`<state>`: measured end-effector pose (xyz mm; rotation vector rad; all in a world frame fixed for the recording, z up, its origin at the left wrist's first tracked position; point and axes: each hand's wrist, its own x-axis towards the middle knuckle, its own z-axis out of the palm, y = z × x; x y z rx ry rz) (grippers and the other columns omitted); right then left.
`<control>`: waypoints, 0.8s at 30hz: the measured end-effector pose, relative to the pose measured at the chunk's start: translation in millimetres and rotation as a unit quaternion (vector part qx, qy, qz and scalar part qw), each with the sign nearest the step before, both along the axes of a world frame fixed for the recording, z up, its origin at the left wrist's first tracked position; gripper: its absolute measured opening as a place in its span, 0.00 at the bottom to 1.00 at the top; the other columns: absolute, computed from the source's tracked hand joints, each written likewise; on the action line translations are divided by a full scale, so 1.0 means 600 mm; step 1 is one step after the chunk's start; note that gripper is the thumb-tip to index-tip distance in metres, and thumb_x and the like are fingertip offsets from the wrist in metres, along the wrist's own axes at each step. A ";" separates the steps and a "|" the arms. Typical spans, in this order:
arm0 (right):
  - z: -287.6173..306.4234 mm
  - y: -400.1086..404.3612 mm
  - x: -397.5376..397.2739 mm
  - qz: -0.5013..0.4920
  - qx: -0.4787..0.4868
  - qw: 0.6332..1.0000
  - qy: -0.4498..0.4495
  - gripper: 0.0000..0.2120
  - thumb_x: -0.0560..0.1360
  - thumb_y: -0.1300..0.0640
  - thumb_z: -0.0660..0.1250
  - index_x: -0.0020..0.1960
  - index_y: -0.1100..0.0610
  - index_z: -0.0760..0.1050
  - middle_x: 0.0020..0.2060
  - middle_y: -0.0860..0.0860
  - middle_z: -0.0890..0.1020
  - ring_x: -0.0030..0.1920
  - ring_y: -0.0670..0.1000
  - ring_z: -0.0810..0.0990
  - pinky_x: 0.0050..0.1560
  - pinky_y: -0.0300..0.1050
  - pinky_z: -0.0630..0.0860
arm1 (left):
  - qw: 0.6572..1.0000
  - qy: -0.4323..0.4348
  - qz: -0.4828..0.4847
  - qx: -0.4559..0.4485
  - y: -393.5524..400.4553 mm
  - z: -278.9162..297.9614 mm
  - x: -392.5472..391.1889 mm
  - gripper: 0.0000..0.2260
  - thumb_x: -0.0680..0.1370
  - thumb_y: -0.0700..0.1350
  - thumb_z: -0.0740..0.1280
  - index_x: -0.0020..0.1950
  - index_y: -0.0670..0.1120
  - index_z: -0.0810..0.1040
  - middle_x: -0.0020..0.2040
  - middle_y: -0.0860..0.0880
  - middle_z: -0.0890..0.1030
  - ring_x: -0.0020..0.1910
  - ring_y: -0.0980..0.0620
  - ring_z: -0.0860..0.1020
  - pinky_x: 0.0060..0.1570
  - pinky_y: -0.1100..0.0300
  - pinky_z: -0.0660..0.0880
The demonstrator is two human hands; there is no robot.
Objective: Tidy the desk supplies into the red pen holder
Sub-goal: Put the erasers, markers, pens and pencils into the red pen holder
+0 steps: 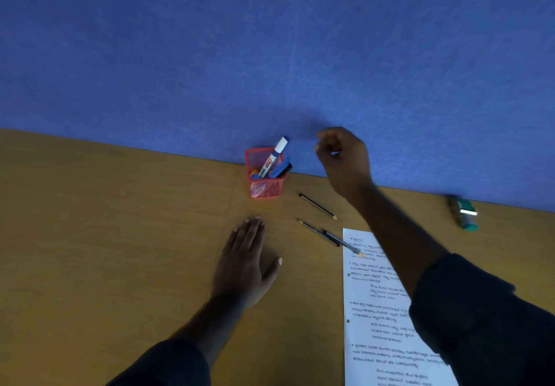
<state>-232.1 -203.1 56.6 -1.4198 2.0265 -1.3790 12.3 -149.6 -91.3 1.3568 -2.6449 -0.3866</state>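
A red mesh pen holder (266, 189) stands against the blue partition. A white-and-blue marker (275, 155) and blue and black pens (281, 169) stick out of it. To its right a black pencil (318, 206) lies on the desk. Nearer me lie a second pencil (317, 233) and a pen (343, 243) whose tip rests on a printed sheet. My right hand (344, 160) hovers right of the holder, fingers loosely curled, with nothing visible in it. My left hand (244, 261) lies flat on the desk in front of the holder, fingers spread.
A printed white sheet (381, 319) covers the near right of the wooden desk (120, 235). A blurred green-and-white object (464, 213) lies at the far right by the blue partition (270, 55), which closes off the back of the desk.
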 end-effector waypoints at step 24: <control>-0.138 0.173 -0.030 0.144 0.347 0.906 0.196 0.15 0.74 0.64 0.66 0.58 0.53 0.77 0.52 0.52 0.80 0.51 0.53 0.79 0.48 0.44 0.76 | 1.000 0.004 -0.003 -0.014 0.000 -0.001 0.000 0.37 0.80 0.66 0.53 0.82 0.44 0.55 0.82 0.48 0.55 0.81 0.51 0.51 0.79 0.53 0.50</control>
